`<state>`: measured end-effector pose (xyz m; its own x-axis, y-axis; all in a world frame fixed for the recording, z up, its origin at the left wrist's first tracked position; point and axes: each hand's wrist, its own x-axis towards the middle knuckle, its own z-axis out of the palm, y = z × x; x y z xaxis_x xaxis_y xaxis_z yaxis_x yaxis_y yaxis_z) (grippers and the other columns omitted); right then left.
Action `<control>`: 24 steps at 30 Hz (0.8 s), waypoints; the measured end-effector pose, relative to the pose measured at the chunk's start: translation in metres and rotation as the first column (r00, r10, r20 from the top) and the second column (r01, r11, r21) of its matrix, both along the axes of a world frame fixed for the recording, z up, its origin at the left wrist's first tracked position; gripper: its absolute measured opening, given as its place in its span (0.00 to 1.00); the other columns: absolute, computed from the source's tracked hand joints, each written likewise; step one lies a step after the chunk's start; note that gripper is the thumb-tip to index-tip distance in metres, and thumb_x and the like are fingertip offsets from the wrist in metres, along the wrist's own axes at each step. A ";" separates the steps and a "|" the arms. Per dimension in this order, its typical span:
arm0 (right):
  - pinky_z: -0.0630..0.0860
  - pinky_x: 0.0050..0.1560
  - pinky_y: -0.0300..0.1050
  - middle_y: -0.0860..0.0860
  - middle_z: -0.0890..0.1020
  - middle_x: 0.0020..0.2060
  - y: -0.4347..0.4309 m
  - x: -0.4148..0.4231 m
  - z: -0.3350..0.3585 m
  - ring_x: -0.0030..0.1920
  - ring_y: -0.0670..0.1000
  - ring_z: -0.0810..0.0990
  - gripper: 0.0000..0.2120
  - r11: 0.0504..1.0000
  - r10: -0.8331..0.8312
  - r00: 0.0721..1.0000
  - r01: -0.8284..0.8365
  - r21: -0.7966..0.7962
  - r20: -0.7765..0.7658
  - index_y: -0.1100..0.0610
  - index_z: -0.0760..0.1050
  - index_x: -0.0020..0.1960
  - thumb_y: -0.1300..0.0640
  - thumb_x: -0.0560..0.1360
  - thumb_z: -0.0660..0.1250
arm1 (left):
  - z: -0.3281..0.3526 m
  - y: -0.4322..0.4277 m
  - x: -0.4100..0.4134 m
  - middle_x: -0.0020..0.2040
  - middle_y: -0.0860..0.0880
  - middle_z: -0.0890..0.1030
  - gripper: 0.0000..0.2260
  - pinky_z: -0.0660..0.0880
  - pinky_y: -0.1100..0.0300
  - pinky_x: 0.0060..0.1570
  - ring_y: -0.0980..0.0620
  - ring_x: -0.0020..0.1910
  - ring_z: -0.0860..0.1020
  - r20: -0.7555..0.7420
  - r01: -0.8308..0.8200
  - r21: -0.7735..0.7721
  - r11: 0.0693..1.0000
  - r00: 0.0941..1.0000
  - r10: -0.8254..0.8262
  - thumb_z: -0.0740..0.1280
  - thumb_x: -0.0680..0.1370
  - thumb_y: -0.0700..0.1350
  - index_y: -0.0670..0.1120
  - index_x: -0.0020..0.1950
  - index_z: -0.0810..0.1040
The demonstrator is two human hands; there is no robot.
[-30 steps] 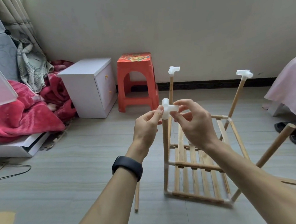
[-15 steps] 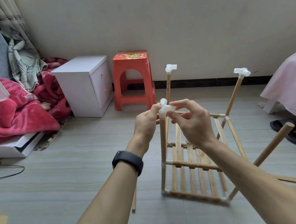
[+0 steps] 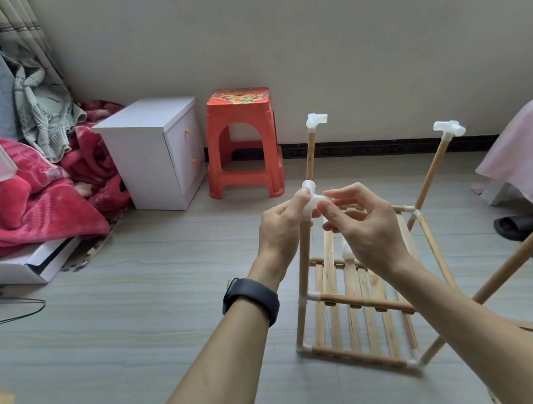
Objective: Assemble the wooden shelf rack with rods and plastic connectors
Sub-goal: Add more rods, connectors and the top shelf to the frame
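i see my left hand (image 3: 281,229) and right hand (image 3: 365,228) both pinching the white three-way plastic connector (image 3: 314,202) between them, on top of the pale wooden upright rod (image 3: 303,263) just below my left hand. i judge this grip is for squaring its sockets. the slatted wooden shelf rack (image 3: 350,304) stands under my right wrist.

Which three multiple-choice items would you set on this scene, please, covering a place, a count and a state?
1. Where is the red stool?
A. beside the white cabinet
B. on the rack
C. on the bed

2. How many corner rods show a bare top?
A. one
B. three
C. four

3. The white connector nearest the camera is:
A. on the floor
B. pinched by both hands
C. on the stool

1 A: stool and cabinet stand side by side.
2 A: only the near right rod lacks a cap.
3 B: left hand and right hand pinch it.
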<state>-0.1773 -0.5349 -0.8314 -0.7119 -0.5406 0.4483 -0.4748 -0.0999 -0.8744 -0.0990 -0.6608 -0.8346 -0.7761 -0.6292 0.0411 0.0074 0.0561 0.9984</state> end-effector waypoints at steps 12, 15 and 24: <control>0.83 0.40 0.44 0.53 0.86 0.44 -0.002 0.001 -0.001 0.39 0.55 0.87 0.11 1.000 0.025 0.995 -0.026 0.006 0.100 0.55 0.81 0.53 0.51 0.74 0.74 | -0.006 0.002 -0.002 0.44 0.54 0.86 0.22 0.80 0.49 0.56 0.54 0.49 0.83 -0.033 -0.063 -0.012 0.998 0.997 0.063 0.62 0.78 0.64 0.50 0.45 0.88; 0.84 0.41 0.45 0.52 0.86 0.45 -0.004 0.003 0.000 0.40 0.55 0.87 0.12 0.999 0.037 0.993 -0.038 0.005 0.113 0.54 0.82 0.54 0.49 0.73 0.74 | -0.006 0.001 0.002 0.44 0.56 0.86 0.20 0.77 0.57 0.53 0.57 0.50 0.82 -0.030 -0.088 -0.008 0.996 0.996 0.088 0.63 0.78 0.65 0.54 0.44 0.88; 0.82 0.45 0.41 0.47 0.87 0.49 0.003 0.001 0.006 0.47 0.52 0.87 0.12 0.997 0.069 0.990 -0.072 0.022 0.119 0.51 0.81 0.57 0.50 0.75 0.72 | 0.002 0.006 0.010 0.49 0.58 0.86 0.20 0.69 0.66 0.46 0.58 0.55 0.81 -0.008 -0.012 0.044 0.999 1.000 0.012 0.63 0.78 0.67 0.55 0.50 0.88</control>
<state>-0.1767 -0.5322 -0.8255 -0.7185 -0.6018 0.3487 -0.3606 -0.1064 -0.9266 -0.0891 -0.6549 -0.8326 -0.7681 -0.6400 0.0194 0.0149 0.0125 0.9998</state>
